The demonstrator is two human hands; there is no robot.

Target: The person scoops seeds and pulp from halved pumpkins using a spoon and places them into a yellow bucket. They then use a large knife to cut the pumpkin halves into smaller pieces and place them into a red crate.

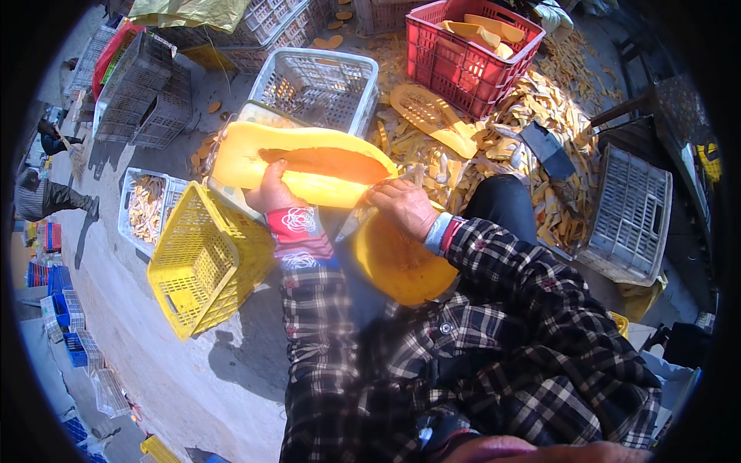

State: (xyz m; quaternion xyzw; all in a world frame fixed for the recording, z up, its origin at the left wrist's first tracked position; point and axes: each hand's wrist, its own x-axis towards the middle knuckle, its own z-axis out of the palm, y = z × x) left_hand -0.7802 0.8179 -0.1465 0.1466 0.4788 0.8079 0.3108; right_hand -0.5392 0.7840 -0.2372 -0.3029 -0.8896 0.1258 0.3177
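A long, halved orange squash (324, 168), its hollow facing up, is held out in front of me. My left hand (275, 188) grips its near side, with the thumb over the cut face. At the right end the fingers of my right hand (402, 205) are curled against the squash; whether they also hold a tool is hidden. Below that hand, a second large squash piece (399, 260) rests on my lap. Behind the held half stands a grey plastic crate (353, 110), and a yellow crate (197, 266) is tilted at my left.
Peelings (521, 116) are heaped at the right, beside a red crate (463, 63) of squash pieces. One squash half (431, 116) lies on the scraps. A white crate (142, 205) holds peelings. Stacked crates (145, 87) and two people (49, 194) are farther left. A grey crate (628, 208) stands right.
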